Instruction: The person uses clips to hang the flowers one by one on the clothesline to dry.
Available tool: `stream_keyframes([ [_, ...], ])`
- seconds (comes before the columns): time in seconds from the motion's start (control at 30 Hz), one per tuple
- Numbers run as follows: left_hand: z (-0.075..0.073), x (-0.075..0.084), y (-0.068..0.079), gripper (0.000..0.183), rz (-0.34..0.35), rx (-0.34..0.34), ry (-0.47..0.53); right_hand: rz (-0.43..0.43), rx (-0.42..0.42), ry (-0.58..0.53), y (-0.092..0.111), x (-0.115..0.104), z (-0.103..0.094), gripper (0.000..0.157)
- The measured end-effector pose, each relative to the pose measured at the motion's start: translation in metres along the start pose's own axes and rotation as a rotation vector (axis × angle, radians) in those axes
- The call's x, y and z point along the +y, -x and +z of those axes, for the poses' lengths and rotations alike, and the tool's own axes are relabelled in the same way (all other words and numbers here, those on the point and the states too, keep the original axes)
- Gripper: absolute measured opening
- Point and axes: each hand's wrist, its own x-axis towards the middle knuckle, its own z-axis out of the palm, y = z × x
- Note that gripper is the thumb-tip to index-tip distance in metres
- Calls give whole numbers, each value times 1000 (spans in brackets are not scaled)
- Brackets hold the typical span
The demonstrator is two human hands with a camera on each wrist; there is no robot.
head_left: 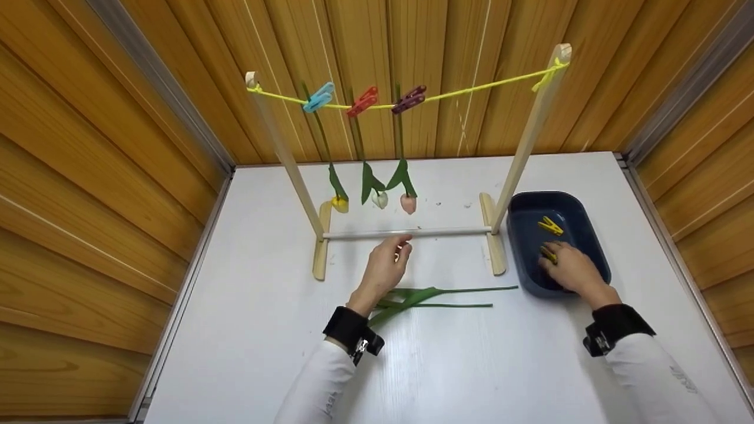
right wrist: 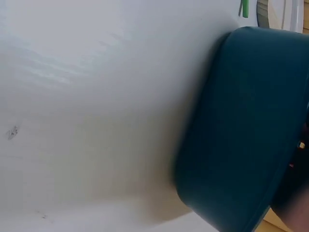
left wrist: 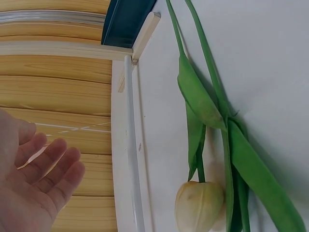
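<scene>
In front of you spreads a glossy white tabletop (head_left: 235, 353), and the right wrist view shows you a small dark smudge (right wrist: 12, 132) on it. Beyond its far edge you face a wood-grained back wall (head_left: 589, 112) with thin pale streaks. A left wall (head_left: 106, 188) and a right wall (head_left: 701, 182), similarly panelled, flank you, meeting it at grey metal corner strips (head_left: 166, 82).

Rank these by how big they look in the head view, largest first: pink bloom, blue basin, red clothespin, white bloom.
1. Blue basin, by far the largest
2. Red clothespin
3. Pink bloom and white bloom: too alike to rank surely
</scene>
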Motion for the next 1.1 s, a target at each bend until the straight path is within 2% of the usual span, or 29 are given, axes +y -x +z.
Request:
stream_keyframes([
  [0.1, 0, -1, 0, 28, -6, 0, 4, 58, 52, -18, -3, 3, -1, 63],
  [0.23, 1, 0, 1, 27, -21, 0, 16, 149, 38, -30, -8, 8, -1, 70],
  [0.33, 1, 1, 0, 28, -24, -1, 25, 202, 29, -23, -11, 11, 1, 68],
  [0.63, -1, 6, -1, 29, -40, -20, 43, 278, 116, -69, -15, 13, 4, 32],
  [0.73, -3, 9, -2, 29, -42, -32, 55, 268, 136, -78, -15, 12, 3, 30],
  [0.83, -7, 12, -4, 30, -52, -50, 81, 240, 188, -91, -13, 6, 4, 35],
  [0.97, -10, 15, -6, 30, -63, -76, 121, 162, 336, -93, -8, -9, 3, 40],
  [1.1, -12, 16, -7, 30, -82, -88, 151, 45, 492, -115, -4, -30, 0, 38],
])
